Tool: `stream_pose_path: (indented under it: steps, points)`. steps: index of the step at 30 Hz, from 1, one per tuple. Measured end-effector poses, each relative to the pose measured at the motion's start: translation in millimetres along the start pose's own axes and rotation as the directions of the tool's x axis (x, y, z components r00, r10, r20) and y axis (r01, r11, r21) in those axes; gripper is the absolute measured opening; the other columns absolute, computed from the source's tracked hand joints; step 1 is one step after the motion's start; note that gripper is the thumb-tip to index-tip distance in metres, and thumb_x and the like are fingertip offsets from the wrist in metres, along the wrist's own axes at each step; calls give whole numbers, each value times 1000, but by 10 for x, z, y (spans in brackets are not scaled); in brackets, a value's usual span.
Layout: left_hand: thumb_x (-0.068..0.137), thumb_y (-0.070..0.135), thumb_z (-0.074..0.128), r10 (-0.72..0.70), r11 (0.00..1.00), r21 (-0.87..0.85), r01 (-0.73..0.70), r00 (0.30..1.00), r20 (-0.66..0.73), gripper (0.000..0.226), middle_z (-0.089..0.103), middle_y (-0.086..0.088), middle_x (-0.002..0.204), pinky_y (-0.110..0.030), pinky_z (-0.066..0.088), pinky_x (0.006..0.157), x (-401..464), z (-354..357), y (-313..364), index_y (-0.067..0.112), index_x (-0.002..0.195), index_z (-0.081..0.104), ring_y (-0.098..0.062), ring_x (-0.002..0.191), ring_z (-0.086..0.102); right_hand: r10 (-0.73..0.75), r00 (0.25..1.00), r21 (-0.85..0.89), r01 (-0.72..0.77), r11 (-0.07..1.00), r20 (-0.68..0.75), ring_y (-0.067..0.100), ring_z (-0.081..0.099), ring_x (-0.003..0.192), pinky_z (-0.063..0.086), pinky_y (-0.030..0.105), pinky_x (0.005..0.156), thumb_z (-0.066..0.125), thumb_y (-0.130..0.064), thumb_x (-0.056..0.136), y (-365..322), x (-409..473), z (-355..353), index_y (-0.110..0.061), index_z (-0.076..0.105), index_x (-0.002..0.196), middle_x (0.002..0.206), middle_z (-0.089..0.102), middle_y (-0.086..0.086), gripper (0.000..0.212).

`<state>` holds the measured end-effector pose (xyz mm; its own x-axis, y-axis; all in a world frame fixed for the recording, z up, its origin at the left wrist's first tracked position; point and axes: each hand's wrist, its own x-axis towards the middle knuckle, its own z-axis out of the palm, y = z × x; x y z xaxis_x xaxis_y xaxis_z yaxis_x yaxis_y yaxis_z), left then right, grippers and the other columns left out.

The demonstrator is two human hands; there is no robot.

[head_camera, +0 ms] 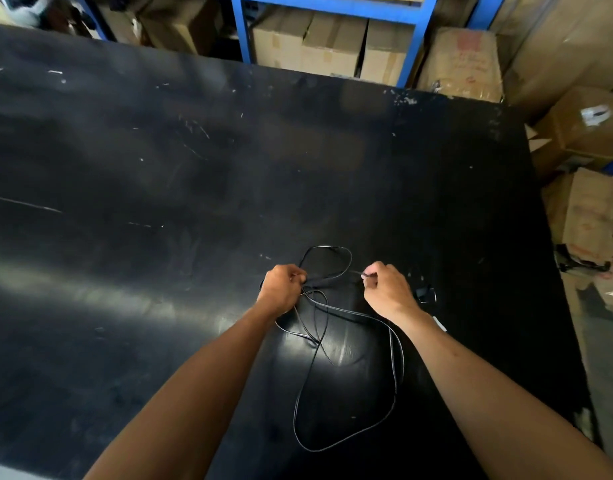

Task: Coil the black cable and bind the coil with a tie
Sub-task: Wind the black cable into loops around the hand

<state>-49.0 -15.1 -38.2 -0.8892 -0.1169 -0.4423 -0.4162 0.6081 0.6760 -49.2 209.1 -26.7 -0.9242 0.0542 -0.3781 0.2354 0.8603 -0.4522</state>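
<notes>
A thin black cable [395, 372] lies in loose, uneven loops on the black table [159, 202], with one small loop beyond my hands and a long loop trailing toward me. My left hand [282, 289] is closed on a bunch of cable strands. My right hand [388, 289] pinches a stretch of the cable between thumb and fingers, a hand's width to the right of the left. A short taut piece of cable runs between the two hands. A small dark piece, maybe the cable's end or plug [424, 292], lies just right of my right hand. I see no tie that I can tell apart.
The table's right edge [547, 271] runs close to my right arm. Cardboard boxes [333, 46] fill blue shelving [412, 39] behind the table, and more boxes [589, 216] are stacked on the floor to the right.
</notes>
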Motion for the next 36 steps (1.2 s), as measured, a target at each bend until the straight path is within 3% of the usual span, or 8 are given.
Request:
stream_pose_path:
  steps: [5, 10, 12, 15, 20, 24, 31, 36]
  points:
    - [96, 9, 56, -5, 995, -100, 3, 1000, -13, 21, 77, -12, 95, -34, 59, 80, -106, -108, 3, 11, 100, 77, -21, 78, 69, -10, 1000, 108, 10, 994, 3, 25, 68, 109, 51, 31, 88, 59, -27, 101, -23, -116, -141, -23, 71, 110, 114, 73, 6, 16]
    - [95, 14, 57, 8, 1000, -1, -8, 995, -103, 21, 76, -14, 104, -39, 57, 90, -210, -223, -26, 13, 105, 76, -31, 98, 71, -241, 969, -124, 233, 965, -55, 21, 67, 101, 56, 43, 89, 71, -24, 91, -22, -378, -150, -24, 69, 111, 110, 66, 1, 20]
    - [95, 18, 58, 35, 997, 73, -30, 997, -74, 23, 74, -15, 112, -37, 55, 93, -253, -247, -57, 13, 110, 75, -33, 104, 69, -299, 937, -120, 323, 939, 183, 12, 69, 85, 57, 37, 76, 76, -27, 81, 30, -518, -123, -31, 72, 90, 92, 69, -12, 10]
    - [94, 24, 62, 163, 951, 273, -145, 986, -44, 29, 61, -18, 125, -44, 49, 100, -348, -211, -93, 10, 117, 71, -38, 113, 60, -218, 820, -300, 421, 856, 530, 11, 65, 91, 44, 27, 68, 80, -41, 73, 94, -703, 37, -37, 72, 100, 97, 63, -16, 29]
    - [93, 20, 58, 479, 696, 507, -508, 855, 199, 30, 57, -12, 128, -39, 44, 102, -564, -144, -131, 11, 120, 69, -32, 121, 53, -260, 816, -291, 452, 843, 517, 16, 61, 88, 42, 30, 70, 78, -26, 83, 223, -774, 277, -29, 73, 94, 94, 58, -9, 12]
    - [95, 22, 55, 394, 385, 603, -699, 715, 578, 40, 48, 0, 150, -40, 32, 113, -666, -32, -72, 24, 134, 62, -25, 140, 36, -328, 863, -38, 370, 928, 385, 14, 67, 83, 49, 32, 73, 79, -24, 84, 141, -742, 102, -29, 73, 87, 87, 71, -10, 8]
    - [85, -4, 55, 298, 778, 449, -439, 888, 351, 62, 33, -13, 155, -42, 45, 108, -646, 19, -57, 16, 143, 51, -37, 133, 48, -273, 948, -23, 280, 960, 164, 7, 67, 85, 51, 30, 80, 80, -27, 84, 16, -714, -147, -29, 76, 88, 86, 71, -16, 6]
    - [87, -1, 59, 260, 667, 599, -442, 892, 369, 49, 47, -9, 140, -45, 50, 98, -594, 4, -249, 14, 134, 60, -37, 121, 58, -195, 962, 18, 195, 981, 189, 11, 71, 87, 52, 31, 82, 81, -27, 83, 38, -851, 116, -30, 76, 84, 89, 77, -11, 7]
